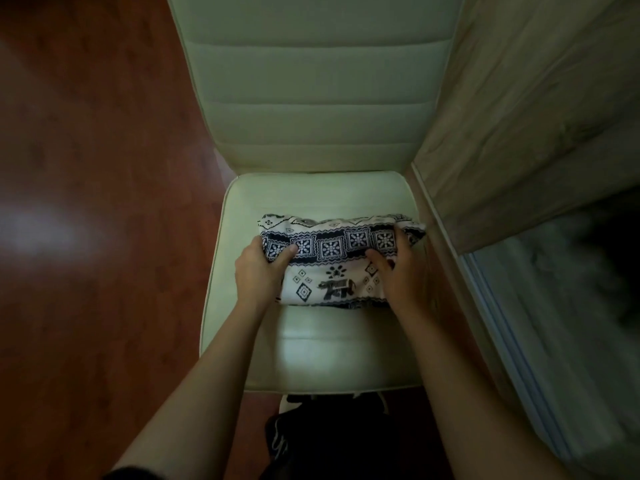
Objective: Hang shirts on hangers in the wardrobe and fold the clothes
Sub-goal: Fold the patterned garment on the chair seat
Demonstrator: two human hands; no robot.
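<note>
A folded garment (332, 258), white with a dark blue pattern of flowers, diamonds and an elephant, lies across the middle of a cream chair seat (332, 351). My left hand (259, 271) grips its left end, thumb on top of the patterned band. At the right end, my right hand (401, 271) holds the cloth with fingers curled over the fabric. Both forearms reach in from the bottom of the head view.
The chair's padded cream backrest (311, 81) rises behind the seat. A light wood wardrobe panel (540, 98) stands close on the right, with a mirrored or glass sliding door (571, 323) below it. Dark red wooden floor (86, 202) lies to the left.
</note>
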